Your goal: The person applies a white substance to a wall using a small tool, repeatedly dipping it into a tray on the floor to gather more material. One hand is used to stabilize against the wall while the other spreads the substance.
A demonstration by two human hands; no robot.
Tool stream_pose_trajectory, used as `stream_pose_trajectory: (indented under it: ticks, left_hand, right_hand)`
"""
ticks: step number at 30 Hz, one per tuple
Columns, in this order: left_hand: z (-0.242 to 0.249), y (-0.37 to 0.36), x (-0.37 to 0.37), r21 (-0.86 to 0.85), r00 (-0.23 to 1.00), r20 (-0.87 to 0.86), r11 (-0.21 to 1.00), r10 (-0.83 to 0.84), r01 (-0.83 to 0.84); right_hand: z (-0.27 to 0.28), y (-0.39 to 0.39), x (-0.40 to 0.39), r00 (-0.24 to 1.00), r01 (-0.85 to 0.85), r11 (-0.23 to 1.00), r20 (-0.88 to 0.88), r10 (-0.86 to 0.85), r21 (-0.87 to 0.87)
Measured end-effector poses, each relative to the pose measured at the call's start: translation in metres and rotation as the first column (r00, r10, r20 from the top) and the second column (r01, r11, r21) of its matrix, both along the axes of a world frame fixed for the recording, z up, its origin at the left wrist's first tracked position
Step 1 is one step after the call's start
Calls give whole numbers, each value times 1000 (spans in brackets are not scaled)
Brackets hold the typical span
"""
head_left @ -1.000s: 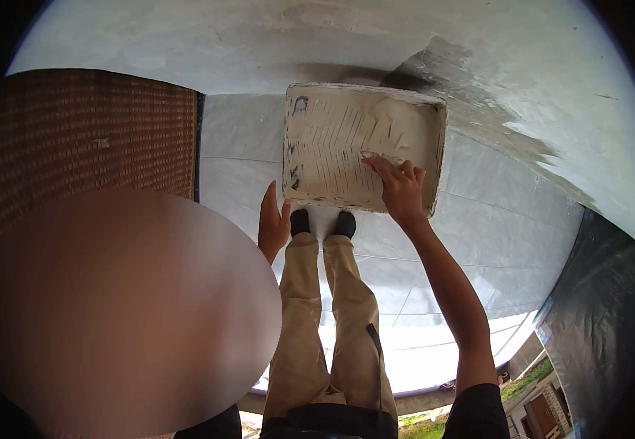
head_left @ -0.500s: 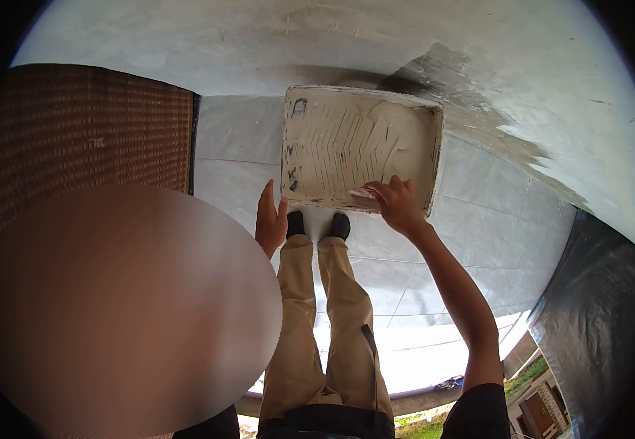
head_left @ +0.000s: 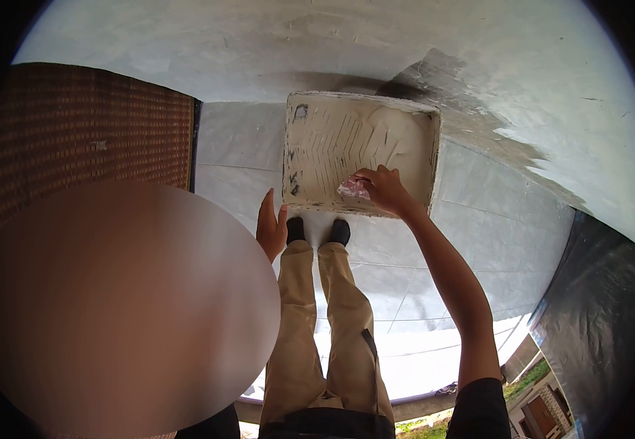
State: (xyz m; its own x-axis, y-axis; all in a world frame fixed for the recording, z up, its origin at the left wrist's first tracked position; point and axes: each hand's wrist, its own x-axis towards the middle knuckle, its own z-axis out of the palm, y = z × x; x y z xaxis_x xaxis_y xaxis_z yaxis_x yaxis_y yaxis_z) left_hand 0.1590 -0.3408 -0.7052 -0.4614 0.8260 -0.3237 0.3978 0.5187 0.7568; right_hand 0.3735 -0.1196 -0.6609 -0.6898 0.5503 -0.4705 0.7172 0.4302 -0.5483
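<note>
A paint tray (head_left: 325, 146) with a ribbed bottom, coated in thick cream-coloured material, lies in front of my feet. Over its near right part, my right hand (head_left: 387, 189) is closed on a small pinkish scraper (head_left: 353, 187) smeared with pale material. Beside the tray's near left corner is my left hand (head_left: 272, 223), its fingers apart and nothing in them; whether it touches the rim cannot be made out.
Behind the tray rises a pale wall (head_left: 259, 44) with a darker grey patch. A brown woven mat (head_left: 112, 124) lies at the left. Black sheeting (head_left: 595, 322) hangs at the right. My shoes (head_left: 340, 232) stand on grey tiles (head_left: 478, 227).
My right hand has moved a little left over the tray, and more of the pinkish scraper shows. My left hand stays nearly where it was.
</note>
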Motion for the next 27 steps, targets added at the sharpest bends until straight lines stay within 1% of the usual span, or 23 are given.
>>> stream_pose_trajectory:
  ticks: [1, 2, 4, 8, 13, 17, 20, 22, 23, 25, 27]
  left_hand:
    - [0, -1, 0, -7, 1000, 4, 1000, 1, 0]
    - [0, -2, 0, -14, 1000, 8, 1000, 1, -1]
    - [0, -4, 0, -17, 1000, 9, 1000, 4, -4]
    - [2, -7, -3, -32, 1000, 11, 999, 14, -13]
    - [3, -12, -5, -36, 1000, 10, 999, 17, -16]
    - [3, -15, -2, -36, 1000, 19, 999, 14, -13]
    - [6, -14, 0, -32, 999, 29, 999, 17, -16]
    - [9, -14, -1, -34, 1000, 23, 999, 16, -16]
    - [11, -13, -2, -39, 1000, 23, 999, 16, -15]
    - [15, -11, -3, -33, 999, 27, 999, 37, -36]
    - [21, -8, -3, -22, 998, 31, 998, 57, -56]
  right_hand:
    - [-4, -2, -3, 999, -38, 999, 6, 38, 5]
    - [-7, -5, -5, 999, -38, 999, 4, 38, 7]
    - [-12, -10, -9, 995, -88, 987, -32, 93, 131]
    - [-10, -7, -8, 991, -133, 980, 1, 134, 148]
    - [-4, 5, 4, 995, -88, 995, 50, 86, 41]
    - [-4, 9, 1, 996, -88, 994, 30, 86, 62]
    - [-1, 12, -8, 993, -109, 990, 49, 105, 90]
    - [0, 20, -15, 968, -160, 987, 191, 162, -26]
    - [-1, 22, -15, 969, -159, 987, 186, 160, -22]
    - [-2, 30, -11, 966, -128, 987, 212, 146, -94]
    - [2, 40, -2, 960, -132, 986, 233, 153, -100]
